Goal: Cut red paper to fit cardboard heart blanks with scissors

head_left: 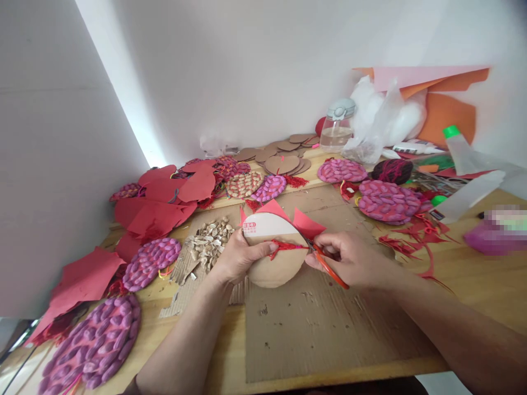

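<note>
two hands at the center of the frame, both gripping. left hand (241,257) partly closed on a printed cardboard disc (275,270), thumb on top, other fingers mostly hidden. right hand (349,257) curled around the orange handles of scissors (334,271), just right of center; cannot tell the exact opening of the blades. scissors aimed toward the upper left, long axis slanting from handles at lower right up to blades at the disc's right edge, beside red paper (309,224) jutting out from behind. white patch and red print of the disc toward the upper left; long axis hard to judge, with the left edge covered. across the disc, a red tassel (283,247), long axis nearly level, loose strands toward the left thumb, narrow end toward the scissors.

beneath, a corrugated cardboard sheet (304,345) on a pale wooden table (494,291). left of center, a heap of seed shells (209,241); farther left, red paper pieces (164,203) and a large purple-studded disc (93,348) at lower left. toward the upper right, a lidded bottle (337,131), plastic bags (387,120) and orange sheets (448,118) against a white wall (247,66).
</note>
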A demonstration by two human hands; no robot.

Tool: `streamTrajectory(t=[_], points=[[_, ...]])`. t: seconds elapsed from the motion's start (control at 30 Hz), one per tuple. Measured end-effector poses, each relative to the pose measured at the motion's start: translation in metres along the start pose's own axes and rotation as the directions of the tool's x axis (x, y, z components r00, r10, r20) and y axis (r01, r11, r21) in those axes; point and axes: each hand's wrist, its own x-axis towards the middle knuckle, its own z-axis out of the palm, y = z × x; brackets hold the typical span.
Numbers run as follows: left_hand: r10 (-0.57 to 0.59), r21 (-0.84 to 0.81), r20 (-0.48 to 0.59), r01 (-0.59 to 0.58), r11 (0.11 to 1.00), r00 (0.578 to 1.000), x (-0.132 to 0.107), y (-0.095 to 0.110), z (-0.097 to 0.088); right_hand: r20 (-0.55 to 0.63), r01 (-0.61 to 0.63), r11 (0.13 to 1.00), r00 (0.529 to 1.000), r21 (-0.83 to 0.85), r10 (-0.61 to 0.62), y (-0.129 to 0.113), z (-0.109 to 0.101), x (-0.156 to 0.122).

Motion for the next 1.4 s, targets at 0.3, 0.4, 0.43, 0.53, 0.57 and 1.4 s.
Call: streamTrajectory(t=[0.3,0.4,0.43,0.53,0.57,1.4], points=[[0.002,0.037,0.022,-0.002,0.999,1.0,-0.0008,-0.0011,0.0012,-0.022,-0.007,1.0,1.0,-0.021,0.007,-0.0056,-0.0024,-0.0009],[-0.004,0.032,0.023,0.003,0.999,1.0,-0.0001,-0.0014,0.0001,-0.022,-0.02,1.0,1.0,-0.011,0.02,-0.0062,-0.0026,-0.0013],[-0.009,0.034,0.025,0.008,0.999,1.0,0.0001,-0.0012,-0.0002,-0.019,-0.021,1.0,1.0,-0.01,0.021,-0.0058,-0.0026,-0.0013],[-0.013,0.046,0.032,0.011,0.999,0.999,0.0,0.0005,-0.0004,-0.014,-0.028,1.0,1.0,-0.014,0.028,-0.0034,-0.0023,-0.0016],[-0.014,0.055,0.039,0.012,0.998,0.999,-0.0002,0.0013,-0.0002,-0.011,-0.029,1.0,1.0,-0.012,0.029,-0.0026,-0.002,-0.0017],[0.012,0.111,0.103,-0.023,0.993,0.995,-0.0008,-0.0002,0.0013,-0.057,-0.007,0.996,0.998,-0.087,0.002,-0.0022,-0.0013,-0.0033]])
